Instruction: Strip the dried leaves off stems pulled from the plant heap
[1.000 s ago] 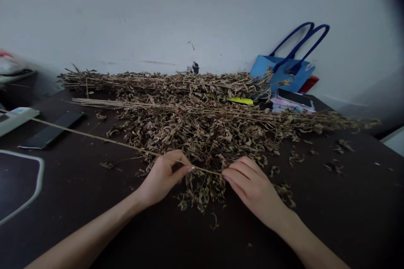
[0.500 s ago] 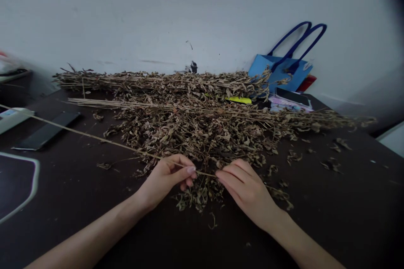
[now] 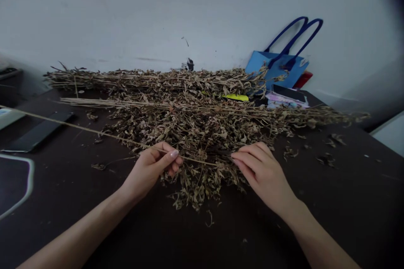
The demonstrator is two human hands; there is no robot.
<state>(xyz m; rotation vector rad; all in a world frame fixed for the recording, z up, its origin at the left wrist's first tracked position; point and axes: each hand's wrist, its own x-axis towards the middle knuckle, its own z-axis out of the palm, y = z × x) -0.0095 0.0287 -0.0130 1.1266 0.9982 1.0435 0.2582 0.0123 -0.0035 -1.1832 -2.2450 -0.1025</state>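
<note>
A long, thin dried stalk (image 3: 91,129) slants from the left edge of the head view to the middle, bare over most of its length. My left hand (image 3: 154,168) pinches it between thumb and fingers not far from its right end. That end points toward my right hand (image 3: 265,176), whose fingertips are closed together just beyond it. What those fingertips hold, if anything, is lost against the dark leaves behind them. Below and between both hands lies a heap of crumpled dried leaves (image 3: 195,185), grey-green and brown.
Bundles of dried leafy stalks (image 3: 142,82) lie along the wall. A blue bag (image 3: 257,63) leans at the back right, beside a phone (image 3: 288,92) on a pastel packet. A flat black object (image 3: 41,132) lies left on the dark table (image 3: 195,248). Leaf scraps are scattered right.
My hands have moved apart, the left one leftward with the stalk and the right one to the right, off the stalk's end. The view has shifted slightly.
</note>
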